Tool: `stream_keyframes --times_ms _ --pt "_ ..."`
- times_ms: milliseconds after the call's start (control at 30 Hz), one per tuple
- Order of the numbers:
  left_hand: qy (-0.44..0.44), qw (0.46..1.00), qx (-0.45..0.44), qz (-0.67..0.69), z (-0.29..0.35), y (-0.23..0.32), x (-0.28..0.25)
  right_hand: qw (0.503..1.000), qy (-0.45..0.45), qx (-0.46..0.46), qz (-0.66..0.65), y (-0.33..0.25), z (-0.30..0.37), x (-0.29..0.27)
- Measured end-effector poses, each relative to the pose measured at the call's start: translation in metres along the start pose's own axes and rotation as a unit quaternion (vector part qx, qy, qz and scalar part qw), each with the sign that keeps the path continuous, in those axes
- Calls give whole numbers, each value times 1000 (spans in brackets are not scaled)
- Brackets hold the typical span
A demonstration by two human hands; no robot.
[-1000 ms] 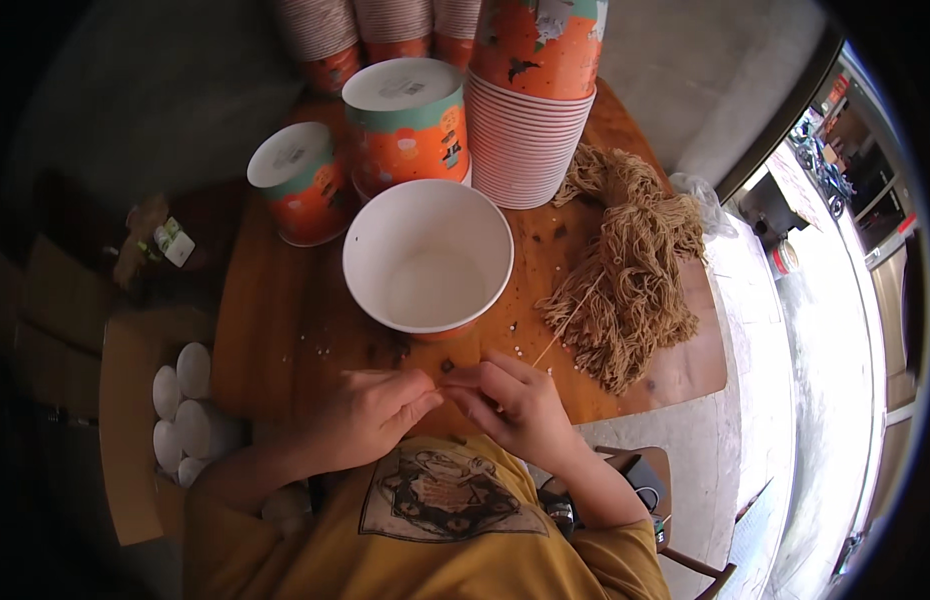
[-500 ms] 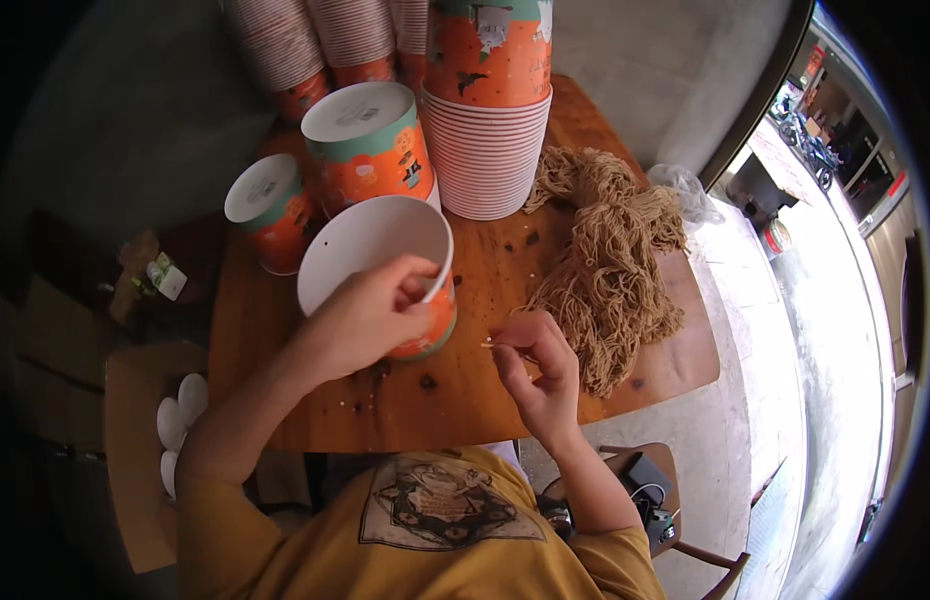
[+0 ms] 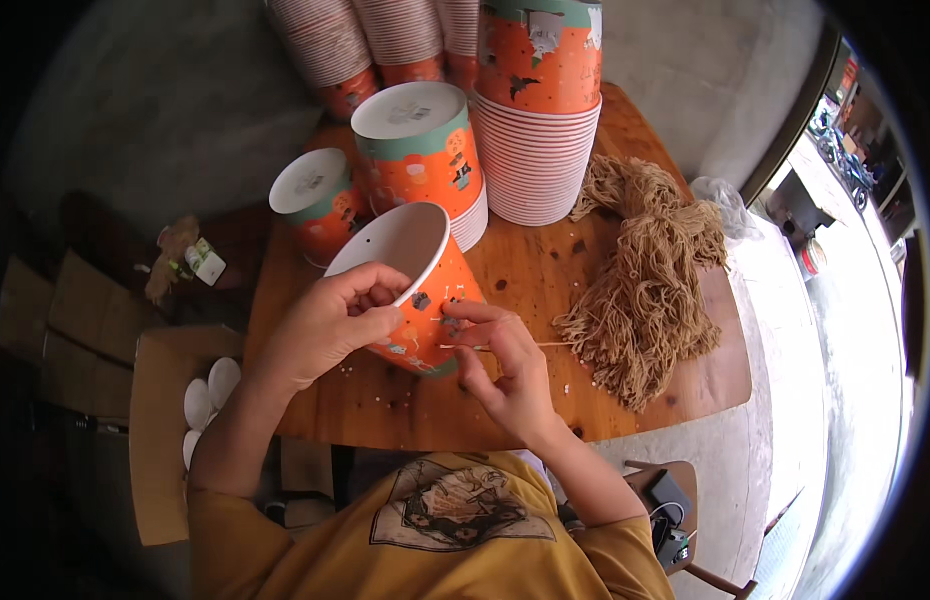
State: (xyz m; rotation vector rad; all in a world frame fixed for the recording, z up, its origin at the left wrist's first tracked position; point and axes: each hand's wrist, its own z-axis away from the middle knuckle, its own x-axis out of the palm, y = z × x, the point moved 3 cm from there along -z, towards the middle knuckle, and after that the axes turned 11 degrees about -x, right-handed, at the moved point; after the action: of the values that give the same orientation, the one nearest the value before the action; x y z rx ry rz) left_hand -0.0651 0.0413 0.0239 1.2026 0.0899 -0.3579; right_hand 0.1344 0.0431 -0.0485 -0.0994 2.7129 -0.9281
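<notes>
An orange paper bucket [image 3: 417, 308] with a white inside and a green band at its base tilts over the near part of the table. My left hand [image 3: 337, 322] grips its near rim, fingers curled over the inside and thumb on the outer wall. Close against the bucket's right side, my right hand [image 3: 500, 352] pinches a thin tan cord. The pale cord end sticks out left of the fingertips, by the printed wall. Behind the hand the cord [image 3: 553, 345] runs right, toward a bundle of tan cords [image 3: 645, 290] lying on the table.
Upside-down buckets [image 3: 410, 125] and a smaller one [image 3: 313, 195] stand behind. A tall nested stack [image 3: 538, 150] rises at the back, with more stacks [image 3: 320, 45] against the wall. A cardboard box [image 3: 160, 440] with white discs sits lower left. White specks dot the wooden table [image 3: 465, 412].
My left hand has shifted from over the bucket's mouth to its near rim, and the bucket now tilts. My right hand has brought the cord end left to the bucket's side. The view has turned slightly.
</notes>
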Motion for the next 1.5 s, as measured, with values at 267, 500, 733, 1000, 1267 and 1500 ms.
stream_keyframes --times_ms 267,500,733,1000,1267,1500 --pt "-34 999 -24 20 -3 5 2 999 3 -8 36 -4 1 -4" --pt "-48 998 -27 -8 -3 8 4 999 10 -9 45 -5 3 -6" --pt "-78 996 -44 0 -6 11 8 993 -1 -64 97 -20 -3 -7" --pt "-92 994 -47 21 -9 10 12 987 -18 -118 108 -28 1 -1" --pt "-104 993 -50 20 -8 12 17 995 54 64 52 -18 5 -4" --pt "-113 991 -53 38 -8 13 19 985 33 -80 153 -23 0 0"
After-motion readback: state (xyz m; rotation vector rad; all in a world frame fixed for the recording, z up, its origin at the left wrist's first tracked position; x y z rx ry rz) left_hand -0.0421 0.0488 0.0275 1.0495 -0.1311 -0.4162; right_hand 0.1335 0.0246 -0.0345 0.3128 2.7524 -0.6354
